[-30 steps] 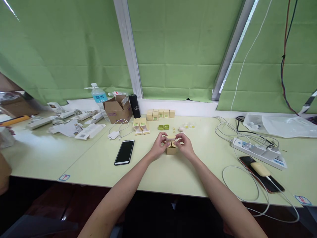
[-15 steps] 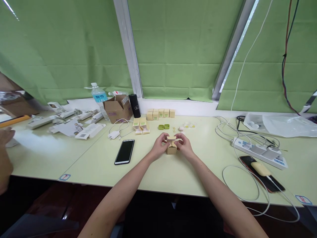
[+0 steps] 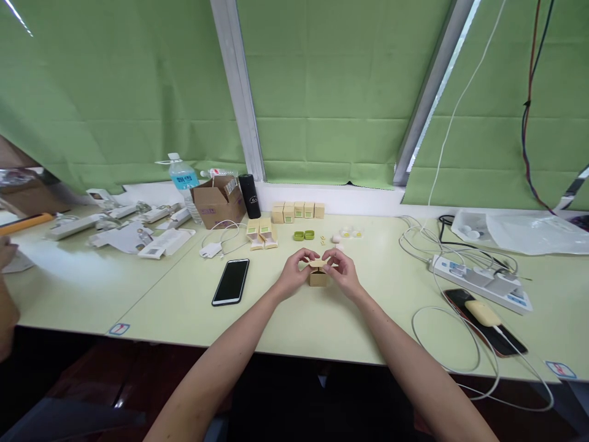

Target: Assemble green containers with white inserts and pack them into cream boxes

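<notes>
In the middle of the table, close in front of me, stands a small brown cardboard box (image 3: pixel 318 280). Its top flap is tilted over the opening, and what is inside cannot be made out. My left hand (image 3: pixel 294 272) has its fingertips closed on the left side of the box by the flap. On the other side, my right hand (image 3: pixel 343 271) pinches the flap's right edge. Just beyond lie an open green case (image 3: pixel 304 236) in two halves, tiny yellowish pieces (image 3: pixel 323 240) and a clear plastic tray (image 3: pixel 352 233) with white and yellow round bits.
Several small boxes (image 3: pixel 299 210) line the wall, with two packets (image 3: pixel 262 233) nearer. A phone (image 3: pixel 230 282) lies left; a power strip (image 3: pixel 481 283), cables and another phone (image 3: pixel 485 322) lie right. A carton (image 3: pixel 218 205) and bottle (image 3: pixel 184 178) stand behind. Another person's hand (image 3: pixel 5 255) shows far left.
The box's flap has come down lower over the opening, with my fingers following it. At the far left, the other person's hand has shifted outward.
</notes>
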`<state>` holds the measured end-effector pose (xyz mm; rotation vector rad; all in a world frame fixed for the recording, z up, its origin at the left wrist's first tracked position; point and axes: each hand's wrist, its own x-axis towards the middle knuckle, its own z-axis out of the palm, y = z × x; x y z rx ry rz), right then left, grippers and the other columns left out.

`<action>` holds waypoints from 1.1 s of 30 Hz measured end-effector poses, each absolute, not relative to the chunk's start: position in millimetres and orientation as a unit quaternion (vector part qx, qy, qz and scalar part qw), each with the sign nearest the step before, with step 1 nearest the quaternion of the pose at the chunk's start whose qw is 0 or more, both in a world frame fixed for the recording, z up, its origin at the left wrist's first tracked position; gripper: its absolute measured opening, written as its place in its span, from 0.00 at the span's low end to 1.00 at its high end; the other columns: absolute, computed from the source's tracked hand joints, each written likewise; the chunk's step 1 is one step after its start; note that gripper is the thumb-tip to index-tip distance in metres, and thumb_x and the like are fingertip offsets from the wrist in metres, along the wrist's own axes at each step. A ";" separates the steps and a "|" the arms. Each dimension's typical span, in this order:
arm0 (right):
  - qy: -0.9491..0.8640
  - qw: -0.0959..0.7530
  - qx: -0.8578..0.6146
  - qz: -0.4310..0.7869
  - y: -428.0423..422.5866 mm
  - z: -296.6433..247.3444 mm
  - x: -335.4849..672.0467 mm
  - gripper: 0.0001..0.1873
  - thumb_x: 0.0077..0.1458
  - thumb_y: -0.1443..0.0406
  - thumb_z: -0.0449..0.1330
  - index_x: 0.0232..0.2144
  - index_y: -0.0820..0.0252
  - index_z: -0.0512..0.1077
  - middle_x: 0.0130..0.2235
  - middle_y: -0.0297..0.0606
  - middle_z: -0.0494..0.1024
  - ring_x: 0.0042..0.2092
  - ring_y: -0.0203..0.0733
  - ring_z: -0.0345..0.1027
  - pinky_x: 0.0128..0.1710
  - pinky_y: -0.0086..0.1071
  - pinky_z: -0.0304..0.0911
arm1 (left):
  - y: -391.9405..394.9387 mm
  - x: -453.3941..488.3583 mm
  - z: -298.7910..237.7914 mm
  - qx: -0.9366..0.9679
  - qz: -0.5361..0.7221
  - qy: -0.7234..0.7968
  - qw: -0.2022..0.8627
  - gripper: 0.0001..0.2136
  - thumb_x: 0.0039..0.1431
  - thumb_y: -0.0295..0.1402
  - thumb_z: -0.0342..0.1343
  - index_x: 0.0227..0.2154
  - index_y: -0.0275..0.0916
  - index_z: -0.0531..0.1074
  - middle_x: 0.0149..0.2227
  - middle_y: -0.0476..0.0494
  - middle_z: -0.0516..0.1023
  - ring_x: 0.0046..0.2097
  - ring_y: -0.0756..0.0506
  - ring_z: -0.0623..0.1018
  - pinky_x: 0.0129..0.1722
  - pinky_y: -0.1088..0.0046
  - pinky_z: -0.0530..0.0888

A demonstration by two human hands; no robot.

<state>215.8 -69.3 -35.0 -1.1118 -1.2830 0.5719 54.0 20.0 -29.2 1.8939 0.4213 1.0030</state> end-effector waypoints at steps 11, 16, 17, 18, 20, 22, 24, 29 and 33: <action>-0.564 0.623 -0.509 0.185 -67.7 -38.7 215.8 0.04 0.46 0.64 0.65 0.26 0.57 0.73 0.29 0.30 0.64 0.28 0.33 0.57 0.27 0.29 0.56 | 25.2 44.3 -25.2 0.805 0.455 0.116 0.363 0.06 0.58 0.37 0.59 0.30 0.40 0.74 0.39 0.41 0.77 0.47 0.40 0.74 0.51 0.59 0.70; -0.556 0.610 -0.532 0.189 -69.2 -39.0 215.3 0.03 0.45 0.65 0.62 0.22 0.58 0.73 0.19 0.24 0.56 0.23 0.32 0.49 0.25 0.29 0.48 | 28.4 40.6 -26.8 0.853 0.451 0.106 0.238 0.05 0.58 0.31 0.59 0.27 0.41 0.72 0.24 0.49 0.71 0.33 0.45 0.71 0.40 0.63 0.67; -0.555 0.609 -0.534 0.192 -69.8 -38.8 215.2 0.03 0.45 0.65 0.62 0.22 0.58 0.73 0.19 0.24 0.56 0.23 0.32 0.48 0.25 0.29 0.48 | 29.1 40.1 -27.4 0.859 0.450 0.103 0.223 0.04 0.58 0.30 0.58 0.28 0.41 0.72 0.23 0.50 0.70 0.31 0.46 0.70 0.39 0.63 0.67; -0.555 0.608 -0.535 0.193 -70.3 -38.5 215.0 0.04 0.45 0.65 0.62 0.21 0.58 0.73 0.18 0.24 0.56 0.23 0.31 0.48 0.25 0.29 0.47 | 29.8 39.8 -28.2 0.863 0.448 0.101 0.212 0.03 0.57 0.30 0.58 0.28 0.41 0.72 0.22 0.50 0.70 0.30 0.46 0.70 0.39 0.63 0.66; -0.556 0.606 -0.536 0.191 -71.0 -37.9 214.8 0.04 0.45 0.65 0.62 0.21 0.58 0.73 0.17 0.25 0.57 0.22 0.31 0.48 0.24 0.29 0.47 | 30.7 39.6 -29.7 0.869 0.443 0.097 0.197 0.03 0.57 0.30 0.58 0.28 0.41 0.73 0.21 0.51 0.70 0.28 0.47 0.69 0.37 0.64 0.66; -0.557 0.607 -0.537 0.186 -71.5 -37.6 214.7 0.05 0.45 0.65 0.62 0.20 0.58 0.74 0.17 0.26 0.59 0.22 0.31 0.49 0.24 0.29 0.47 | 31.0 39.7 -31.1 0.873 0.440 0.094 0.187 0.03 0.57 0.30 0.57 0.28 0.41 0.72 0.21 0.51 0.70 0.27 0.47 0.69 0.36 0.64 0.66; -0.559 0.608 -0.536 0.177 -71.8 -37.5 214.8 0.06 0.45 0.64 0.62 0.20 0.58 0.74 0.17 0.26 0.60 0.21 0.32 0.49 0.23 0.29 0.47 | 31.1 39.9 -32.1 0.874 0.442 0.090 0.179 0.04 0.57 0.29 0.57 0.28 0.41 0.72 0.21 0.51 0.70 0.26 0.47 0.69 0.36 0.64 0.67; -0.585 0.603 -0.521 0.153 -74.0 -36.5 217.2 0.13 0.51 0.60 0.61 0.19 0.59 0.74 0.17 0.30 0.63 0.21 0.32 0.50 0.23 0.30 0.48 | 30.5 39.5 -32.2 0.875 0.447 0.071 0.169 0.04 0.57 0.29 0.56 0.28 0.41 0.73 0.20 0.52 0.70 0.24 0.48 0.68 0.36 0.64 0.67; -0.605 0.600 -0.506 0.132 -75.8 -35.0 219.8 0.21 0.58 0.54 0.57 0.20 0.60 0.77 0.17 0.32 0.63 0.22 0.33 0.52 0.23 0.30 0.47 | 29.4 39.1 -31.5 0.877 0.442 0.066 0.174 0.07 0.59 0.28 0.53 0.28 0.41 0.75 0.19 0.52 0.69 0.23 0.49 0.68 0.36 0.64 0.67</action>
